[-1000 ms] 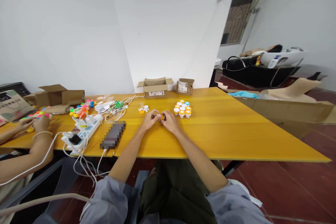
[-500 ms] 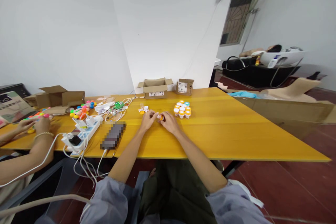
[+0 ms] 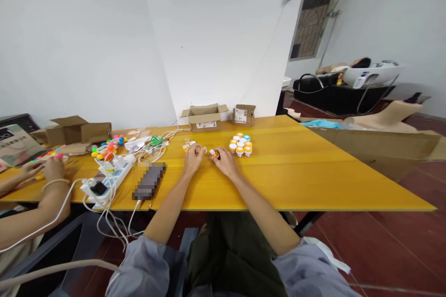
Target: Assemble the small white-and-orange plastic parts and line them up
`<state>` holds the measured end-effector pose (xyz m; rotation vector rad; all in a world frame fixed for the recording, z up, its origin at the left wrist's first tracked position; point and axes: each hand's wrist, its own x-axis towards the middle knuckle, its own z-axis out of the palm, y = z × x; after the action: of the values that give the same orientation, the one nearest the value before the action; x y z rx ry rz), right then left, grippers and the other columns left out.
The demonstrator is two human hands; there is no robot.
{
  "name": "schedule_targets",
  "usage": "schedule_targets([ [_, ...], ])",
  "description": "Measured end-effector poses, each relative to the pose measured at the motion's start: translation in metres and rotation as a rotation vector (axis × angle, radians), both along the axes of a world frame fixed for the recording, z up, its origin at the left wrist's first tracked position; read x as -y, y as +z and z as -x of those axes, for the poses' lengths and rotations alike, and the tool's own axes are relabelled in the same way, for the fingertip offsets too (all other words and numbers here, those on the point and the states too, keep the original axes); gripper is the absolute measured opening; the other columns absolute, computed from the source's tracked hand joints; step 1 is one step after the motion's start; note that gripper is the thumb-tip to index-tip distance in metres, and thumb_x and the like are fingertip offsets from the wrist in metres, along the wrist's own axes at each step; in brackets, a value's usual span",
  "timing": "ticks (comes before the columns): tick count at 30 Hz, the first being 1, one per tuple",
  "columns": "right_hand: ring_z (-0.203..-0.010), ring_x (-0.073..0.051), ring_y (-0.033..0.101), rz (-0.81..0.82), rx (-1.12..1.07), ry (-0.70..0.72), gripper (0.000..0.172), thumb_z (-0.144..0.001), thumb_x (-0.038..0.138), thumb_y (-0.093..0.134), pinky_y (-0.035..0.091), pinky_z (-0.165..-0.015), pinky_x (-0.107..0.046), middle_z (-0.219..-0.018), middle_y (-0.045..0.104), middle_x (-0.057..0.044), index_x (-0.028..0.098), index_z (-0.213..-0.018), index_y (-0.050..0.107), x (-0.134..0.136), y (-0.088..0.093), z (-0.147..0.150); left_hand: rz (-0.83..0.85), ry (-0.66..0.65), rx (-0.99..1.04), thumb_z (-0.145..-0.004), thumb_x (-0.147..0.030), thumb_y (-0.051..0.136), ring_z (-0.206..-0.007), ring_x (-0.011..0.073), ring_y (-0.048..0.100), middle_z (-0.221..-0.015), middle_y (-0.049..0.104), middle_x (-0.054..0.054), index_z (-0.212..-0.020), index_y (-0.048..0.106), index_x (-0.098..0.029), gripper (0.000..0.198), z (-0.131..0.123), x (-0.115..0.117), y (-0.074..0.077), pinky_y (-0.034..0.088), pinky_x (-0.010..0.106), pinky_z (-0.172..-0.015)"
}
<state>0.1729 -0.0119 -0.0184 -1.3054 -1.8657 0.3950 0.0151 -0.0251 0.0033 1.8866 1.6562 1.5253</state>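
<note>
Between the fingertips of my left hand (image 3: 193,158) is a small clear plastic cup (image 3: 204,150). My right hand (image 3: 225,162) pinches an orange-and-white cap (image 3: 214,153), a short distance to the right of the cup. The two pieces are apart. Just behind my left hand lie a few loose clear and white pieces (image 3: 187,142), partly hidden by it. To the right of my right hand stands a tight cluster of small clear jars (image 3: 240,145) with orange and white lids, one of them teal.
Two open cardboard boxes (image 3: 205,118) (image 3: 243,115) stand against the wall. At left are a phone (image 3: 150,181), a white power strip (image 3: 116,178) with trailing cables, and colourful beads (image 3: 106,149). Another person's hands (image 3: 52,169) work at the far left.
My hands were close together around one orange-and-white item. Now they are slightly apart, with the clear cup in my left hand and the cap in my right.
</note>
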Motion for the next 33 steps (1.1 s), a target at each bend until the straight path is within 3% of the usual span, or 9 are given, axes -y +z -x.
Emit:
schedule_targets([
  [4, -0.089, -0.021, 0.066, -0.017, -0.010, 0.010, 0.017, -0.081, 0.022, 0.070, 0.050, -0.079, -0.030, -0.099, 0.072, -0.005, 0.025, -0.098, 0.069, -0.0013, -0.0019, -0.0007, 0.162, -0.024, -0.081, -0.081, -0.038, 0.065, -0.058, 0.0153, 0.052, -0.053, 0.048, -0.006, -0.081, 0.067, -0.023, 0.015, 0.0012, -0.0018, -0.0008, 0.040, 0.027, -0.061],
  [8, -0.091, -0.021, 0.066, -0.026, 0.009, 0.022, 0.016, -0.082, 0.023, 0.070, 0.049, -0.081, -0.030, -0.098, 0.072, -0.005, 0.025, -0.098, 0.069, -0.0019, -0.0032, -0.0011, 0.216, -0.028, -0.112, -0.082, -0.039, 0.066, -0.062, 0.0174, 0.057, -0.054, 0.052, -0.005, -0.089, 0.069, -0.022, 0.019, 0.0010, -0.0032, -0.0036, 0.041, 0.028, -0.063],
  [16, -0.092, -0.021, 0.067, 0.008, 0.035, 0.005, 0.018, -0.081, 0.020, 0.070, 0.049, -0.082, -0.030, -0.100, 0.073, -0.006, 0.023, -0.099, 0.069, 0.0027, 0.0025, 0.0002, 0.252, -0.030, -0.183, -0.081, -0.029, 0.066, -0.062, 0.0175, 0.058, -0.054, 0.051, -0.006, -0.098, 0.069, -0.022, 0.018, 0.0002, -0.0021, -0.0035, 0.042, 0.028, -0.068],
  [22, -0.090, -0.020, 0.067, 0.005, 0.014, 0.021, 0.018, -0.081, 0.020, 0.070, 0.049, -0.081, -0.030, -0.099, 0.073, -0.005, 0.024, -0.098, 0.069, 0.0037, 0.0042, -0.0003, 0.193, -0.007, -0.130, -0.079, -0.030, 0.065, -0.056, 0.0158, 0.053, -0.052, 0.049, -0.007, -0.094, 0.069, -0.023, 0.017, 0.0004, -0.0028, -0.0011, 0.042, 0.027, -0.063],
  [33, -0.092, -0.021, 0.068, -0.013, 0.007, 0.018, 0.018, -0.080, 0.018, 0.071, 0.050, -0.081, -0.030, -0.099, 0.073, -0.005, 0.024, -0.097, 0.069, 0.0019, 0.0012, 0.0019, 0.186, 0.008, -0.155, -0.077, -0.034, 0.068, -0.065, 0.0175, 0.056, -0.060, 0.053, -0.004, -0.089, 0.071, -0.022, 0.017, 0.0014, -0.0048, -0.0027, 0.042, 0.028, -0.065],
])
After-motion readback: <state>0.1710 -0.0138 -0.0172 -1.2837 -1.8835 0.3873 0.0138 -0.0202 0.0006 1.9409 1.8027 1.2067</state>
